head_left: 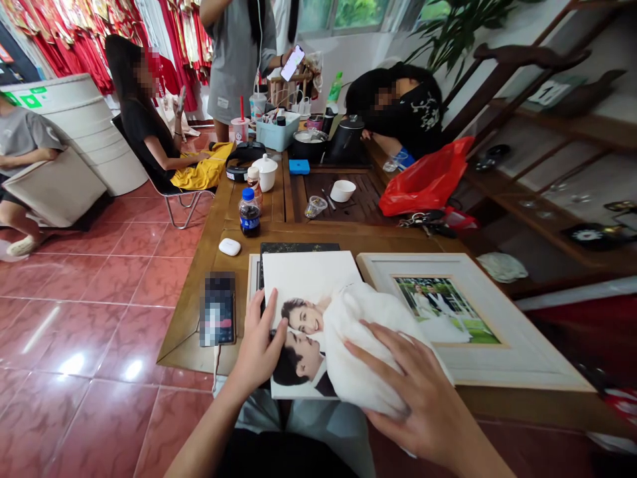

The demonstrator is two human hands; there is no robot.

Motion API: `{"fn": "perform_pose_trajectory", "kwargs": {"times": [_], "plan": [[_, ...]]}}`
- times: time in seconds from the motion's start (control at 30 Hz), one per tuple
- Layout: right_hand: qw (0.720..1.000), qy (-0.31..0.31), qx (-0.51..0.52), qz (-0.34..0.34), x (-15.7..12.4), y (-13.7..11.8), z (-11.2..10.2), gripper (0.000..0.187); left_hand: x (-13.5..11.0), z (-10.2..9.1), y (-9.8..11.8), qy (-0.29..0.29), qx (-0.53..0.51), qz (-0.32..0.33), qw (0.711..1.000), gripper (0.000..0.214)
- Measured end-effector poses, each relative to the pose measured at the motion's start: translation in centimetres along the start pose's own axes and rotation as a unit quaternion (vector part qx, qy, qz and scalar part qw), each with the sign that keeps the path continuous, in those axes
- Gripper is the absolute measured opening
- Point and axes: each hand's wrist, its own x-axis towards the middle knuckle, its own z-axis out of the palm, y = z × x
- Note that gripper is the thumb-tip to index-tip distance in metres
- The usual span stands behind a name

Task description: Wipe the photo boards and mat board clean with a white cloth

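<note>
A white photo panel (311,279) with a printed couple lies at the table's near edge, apparently on top of a dark marbled board (298,248). My left hand (261,345) holds the panel's left side, its thumb on the face and fingers along the edge. A bunched white cloth (358,325) covers the panel's right part. My right hand (413,378) grips this cloth from above with its fingers spread over it, pressing it against the panel. To the right lies a framed photo (442,309) of a couple outdoors, its left part partly hidden by the cloth.
Left of the panel are a phone (217,311) with a cable and a white earbud case (229,247). Beyond stand a cola bottle (249,214), a lidded white cup (266,174) and a white bowl (343,191). A red bag (425,179) sits right. Several people are around the table.
</note>
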Motion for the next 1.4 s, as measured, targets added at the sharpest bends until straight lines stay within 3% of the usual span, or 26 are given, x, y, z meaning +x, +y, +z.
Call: {"fn": "perform_pose_trajectory", "kwargs": {"times": [0.33,0.7,0.93,1.17,1.4], "plan": [[0.998,-0.017,-0.003,-0.059,3.0,-2.2,1.2,0.087,0.0,0.0,-0.1,-0.001,0.006,0.004,1.000,0.055],[0.999,-0.038,-0.002,0.023,11.6,4.2,2.6,0.070,0.1,-0.2,-0.1,-0.009,0.006,0.001,1.000,0.055],[0.998,-0.041,-0.018,0.043,15.3,4.9,3.7,0.070,0.1,-0.3,-0.1,-0.011,0.008,-0.002,1.000,0.055],[0.998,-0.057,-0.007,0.022,16.5,3.9,3.8,0.067,0.0,-0.2,-0.1,-0.007,0.007,-0.011,1.000,0.056],[0.998,-0.066,0.013,-0.004,14.4,2.8,3.0,0.069,0.0,0.0,-0.6,0.010,0.006,0.014,1.000,0.055]]}}
